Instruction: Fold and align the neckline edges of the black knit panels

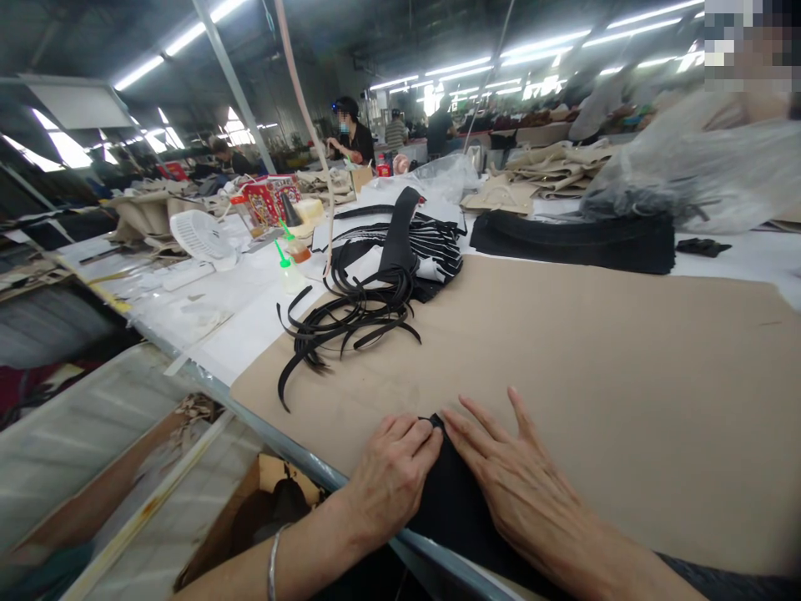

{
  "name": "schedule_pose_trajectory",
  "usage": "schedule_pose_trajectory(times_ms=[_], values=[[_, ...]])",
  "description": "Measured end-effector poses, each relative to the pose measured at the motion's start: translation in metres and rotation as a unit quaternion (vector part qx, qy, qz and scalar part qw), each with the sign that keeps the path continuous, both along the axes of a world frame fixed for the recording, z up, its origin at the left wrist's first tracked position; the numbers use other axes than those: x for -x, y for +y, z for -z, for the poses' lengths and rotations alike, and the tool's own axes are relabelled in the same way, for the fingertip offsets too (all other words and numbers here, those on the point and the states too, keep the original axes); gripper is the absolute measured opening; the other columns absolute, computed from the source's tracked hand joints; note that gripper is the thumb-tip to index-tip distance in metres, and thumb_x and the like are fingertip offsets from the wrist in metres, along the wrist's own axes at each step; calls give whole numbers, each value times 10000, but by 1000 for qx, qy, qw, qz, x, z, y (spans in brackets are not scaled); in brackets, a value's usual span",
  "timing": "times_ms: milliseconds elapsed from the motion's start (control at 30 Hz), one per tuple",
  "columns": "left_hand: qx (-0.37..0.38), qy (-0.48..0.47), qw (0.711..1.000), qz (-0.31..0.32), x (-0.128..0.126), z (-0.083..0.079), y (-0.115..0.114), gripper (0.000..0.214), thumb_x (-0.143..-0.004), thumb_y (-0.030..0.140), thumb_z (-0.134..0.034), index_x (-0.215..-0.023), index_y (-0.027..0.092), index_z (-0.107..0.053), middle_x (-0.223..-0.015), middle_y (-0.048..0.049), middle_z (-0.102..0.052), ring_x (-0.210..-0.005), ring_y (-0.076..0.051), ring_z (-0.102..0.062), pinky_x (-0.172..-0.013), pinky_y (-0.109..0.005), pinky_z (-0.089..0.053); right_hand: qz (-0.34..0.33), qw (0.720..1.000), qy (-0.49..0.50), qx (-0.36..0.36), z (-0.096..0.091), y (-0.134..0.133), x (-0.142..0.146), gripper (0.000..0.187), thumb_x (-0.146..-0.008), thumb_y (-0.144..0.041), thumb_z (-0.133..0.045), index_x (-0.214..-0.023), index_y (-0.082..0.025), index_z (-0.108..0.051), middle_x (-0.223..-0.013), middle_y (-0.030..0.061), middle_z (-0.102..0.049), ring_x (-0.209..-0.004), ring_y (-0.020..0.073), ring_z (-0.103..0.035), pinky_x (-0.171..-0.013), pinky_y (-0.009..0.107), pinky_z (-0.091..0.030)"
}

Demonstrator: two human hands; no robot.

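A dark piece of material [460,498] lies at the table's near edge, on a large tan sheet [601,359]. My left hand [399,467] pinches the far tip of this piece between thumb and fingers. Flat on the right side of the same piece rests my right hand [513,463], its fingers spread and its fingertips close to the left hand's. Part of the dark piece is hidden under both hands. Beyond them, curled black strips [350,321] lie in a loose heap on the tan sheet.
Behind the strips is a fanned pile of black pieces [431,250]. A black stack [572,242] lies at the back right, near clear plastic wrapping [682,167]. Green-tipped bottles [289,275] and a white fan [204,236] stand at the left. An open cardboard box [241,501] sits below the table edge.
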State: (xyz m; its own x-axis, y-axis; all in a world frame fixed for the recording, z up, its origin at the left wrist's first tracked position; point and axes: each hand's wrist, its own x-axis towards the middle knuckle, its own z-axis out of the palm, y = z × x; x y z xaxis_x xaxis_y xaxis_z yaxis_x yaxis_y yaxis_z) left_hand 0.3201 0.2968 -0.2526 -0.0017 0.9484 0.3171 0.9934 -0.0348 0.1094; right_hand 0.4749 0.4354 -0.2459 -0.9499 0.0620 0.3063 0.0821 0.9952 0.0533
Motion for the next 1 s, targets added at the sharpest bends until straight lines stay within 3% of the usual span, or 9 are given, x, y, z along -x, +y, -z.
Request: schedule_pose_trajectory(times_ms=[167, 433, 600, 767, 867, 1000], values=[[-7, 5, 1000, -1, -1, -2, 0, 345, -905, 102, -397, -1212, 126, -554, -1093, -87, -614, -979, -227, -527, -868, -367, -454, -2, 1000, -12, -3, 1, -5, 2, 554, -806, -10, -349, -1334, -58, -512, -1385, 113, -509, -1362, 284, -312, -1149, 638, -29], [2, -6, 1000, -3, 0, -1, -1, 341, -908, 114, -417, -1224, 139, -542, -1120, -80, -605, -1008, -229, -513, -887, -378, -444, 1, 995, -56, 86, 0, 9, 1, 621, -815, 1, -313, -1395, -169, -453, -1416, 72, -480, -1324, 240, -387, -1114, 679, -99], [5, -10, 1000, -1, 0, 0, -1, 347, -913, 112, -402, -1230, 138, -540, -1120, -81, -605, -1007, -228, -515, -890, -378, -442, -17, 998, -38, 54, 2, 8, 1, 601, -826, 6, -320, -1393, -144, -450, -1428, 66, -467, -1352, 233, -342, -1137, 646, -20], [4, -7, 1000, -2, 0, 1, 1, 347, -911, 114, -405, -1231, 131, -538, -1111, -85, -613, -1002, -227, -518, -886, -380, -450, -15, 1000, 13, 10, 5, -4, 3, 540, -827, -14, -368, -1347, -87, -496, -1410, 106, -483, -1375, 281, -293, -1154, 641, -79], [8, -15, 1000, -4, 0, -2, 1, 348, -907, 107, -406, -1224, 140, -545, -1113, -79, -616, -998, -224, -523, -891, -373, -454, -18, 999, 24, 19, 3, -5, 5, 522, -815, -19, -358, -1303, -78, -536, -1364, 121, -527, -1339, 280, -358, -1152, 642, -92], [20, -26, 999, -9, -2, -6, -2, 373, -892, 93, -424, -1245, 140, -535, -1151, -72, -606, -1037, -217, -521, -939, -355, -443, -7, 998, -27, 56, 0, 2, 6, 632, -769, -1, -331, -1374, -122, -467, -1386, 84, -511, -1303, 238, -412, -1143, 646, -79]])
